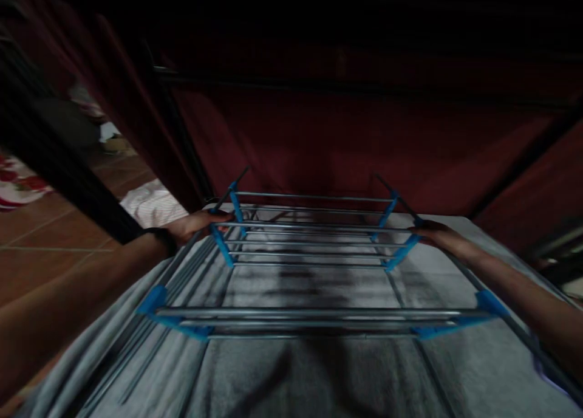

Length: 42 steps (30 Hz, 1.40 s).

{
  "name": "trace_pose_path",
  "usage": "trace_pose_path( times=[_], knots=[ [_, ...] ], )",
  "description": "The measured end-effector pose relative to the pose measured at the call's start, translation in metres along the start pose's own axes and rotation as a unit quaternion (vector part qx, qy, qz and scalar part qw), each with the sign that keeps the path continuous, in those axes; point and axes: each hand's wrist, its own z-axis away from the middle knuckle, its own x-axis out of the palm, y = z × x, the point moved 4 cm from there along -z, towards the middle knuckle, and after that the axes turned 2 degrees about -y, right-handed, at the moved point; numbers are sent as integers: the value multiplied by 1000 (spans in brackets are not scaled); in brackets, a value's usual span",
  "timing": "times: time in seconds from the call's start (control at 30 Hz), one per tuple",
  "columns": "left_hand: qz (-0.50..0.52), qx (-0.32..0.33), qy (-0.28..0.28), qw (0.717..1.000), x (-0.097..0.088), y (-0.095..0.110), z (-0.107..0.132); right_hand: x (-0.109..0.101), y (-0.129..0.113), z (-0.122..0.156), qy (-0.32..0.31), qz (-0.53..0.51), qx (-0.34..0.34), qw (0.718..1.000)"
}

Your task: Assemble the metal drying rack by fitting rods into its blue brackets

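A metal-tube rack (310,226) with blue plastic joints (223,246) stands over a grey cloth-covered surface (259,375). My left hand (198,223) is closed around its left side, close to a blue joint. On the opposite side, my right hand (439,234) grips the right side tube by another joint. Silvery crossbars run between the two sides, and a nearer row of bars (319,313) sits lower in view. Several loose metal tubes (132,345) lie on the cloth at the left.
Dark red curtains (337,144) hang behind, framed by dark poles (180,126). To the left are a brown tiled floor (50,229) and a pale striped cloth (155,205). A dark post (68,157) crosses the left side. The upper part is very dark.
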Motion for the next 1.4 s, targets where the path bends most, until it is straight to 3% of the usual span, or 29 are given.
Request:
trace_pose_path(
  times=[0.1,0.2,0.3,0.37,0.47,0.6,0.87,1.2,1.4],
  knots=[
    [20,17,-33,999,-3,-2,-4,-8,7,-10,21,95,-41,994],
    [37,28,-40,998,-1,-2,-5,-5,-13,-4,51,221,-182,957],
    [45,22,-39,998,2,-3,-4,25,-46,11,-6,269,-316,910],
    [49,26,-43,998,3,-4,-2,54,-65,17,-66,282,-353,889],
    [52,37,-43,997,4,-2,1,92,-80,19,-120,295,-364,876],
    [49,40,-32,997,3,-2,3,115,-78,10,-104,280,-359,884],
    [58,38,-19,997,4,-3,4,117,-71,3,-105,264,-359,889],
    [73,32,-6,997,5,-3,3,113,-77,0,-171,286,-285,899],
    [74,43,-11,996,2,-6,-1,113,-76,-8,-197,265,-295,897]
  ],
)
